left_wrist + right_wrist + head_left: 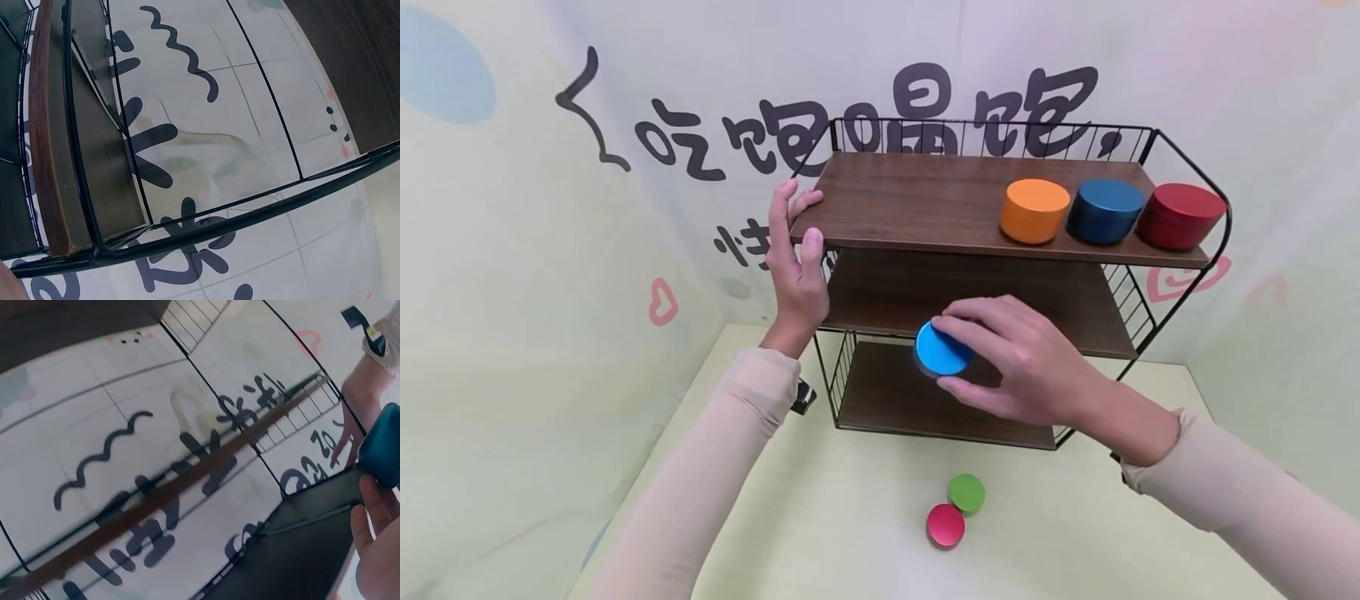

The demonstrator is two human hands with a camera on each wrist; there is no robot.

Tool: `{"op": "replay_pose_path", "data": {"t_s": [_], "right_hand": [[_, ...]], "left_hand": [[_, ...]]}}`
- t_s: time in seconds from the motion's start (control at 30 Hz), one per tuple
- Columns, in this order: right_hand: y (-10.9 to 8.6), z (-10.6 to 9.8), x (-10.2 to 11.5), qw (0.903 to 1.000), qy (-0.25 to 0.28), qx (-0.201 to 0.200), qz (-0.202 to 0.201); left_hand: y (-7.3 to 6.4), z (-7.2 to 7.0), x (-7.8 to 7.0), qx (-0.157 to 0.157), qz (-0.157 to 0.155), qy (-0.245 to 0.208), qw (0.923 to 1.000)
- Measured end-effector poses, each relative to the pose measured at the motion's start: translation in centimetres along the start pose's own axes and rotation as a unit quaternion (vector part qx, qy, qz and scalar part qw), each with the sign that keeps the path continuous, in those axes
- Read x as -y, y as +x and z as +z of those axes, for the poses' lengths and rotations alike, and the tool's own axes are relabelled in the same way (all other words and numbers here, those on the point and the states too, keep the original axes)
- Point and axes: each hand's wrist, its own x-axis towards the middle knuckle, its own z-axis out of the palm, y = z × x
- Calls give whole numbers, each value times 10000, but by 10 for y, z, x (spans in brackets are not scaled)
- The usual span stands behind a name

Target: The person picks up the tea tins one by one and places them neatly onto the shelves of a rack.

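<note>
A bright blue round tin [942, 350] is pinched between the thumb and fingers of my right hand [1030, 362]. Its lid faces the head camera, and it overlaps the middle and bottom shelves in that view. In the right wrist view the tin [382, 450] shows at the right edge, above the fingertips. My left hand [797, 279] grips the left front corner of a three-tier shelf rack [902, 200], thumb at the board's front edge and fingers over the side frame. The left wrist view shows mostly the rack's black wire frame [250, 219], with a fingertip at the lower left.
On the top board's right side stand an orange tin [1035, 212], a dark blue tin [1105, 212] and a dark red tin [1180, 217] in a row. A green tin [966, 493] and a pink-red tin [946, 526] lie on the pale table [820, 517]. Behind hangs a printed cloth [715, 67].
</note>
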Motion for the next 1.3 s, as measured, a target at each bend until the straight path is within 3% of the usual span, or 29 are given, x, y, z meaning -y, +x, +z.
{"op": "replay_pose_path", "data": {"t_s": [0.13,0.47,0.87,1.3], "right_hand": [[11,-9,-3,9997,-148,-135,-171],[32,-35,-11,9974,-643,-10,-335],[47,-54,-22,9949,-994,-68,-145],[55,-60,-34,9914,-1298,-68,134]], "left_hand": [[1,1,0,-22,19,-7,10000],[2,1,0,-21,36,-18,10000],[1,0,0,-5,56,-71,10000],[-2,-2,1,-33,129,-49,9999]]}}
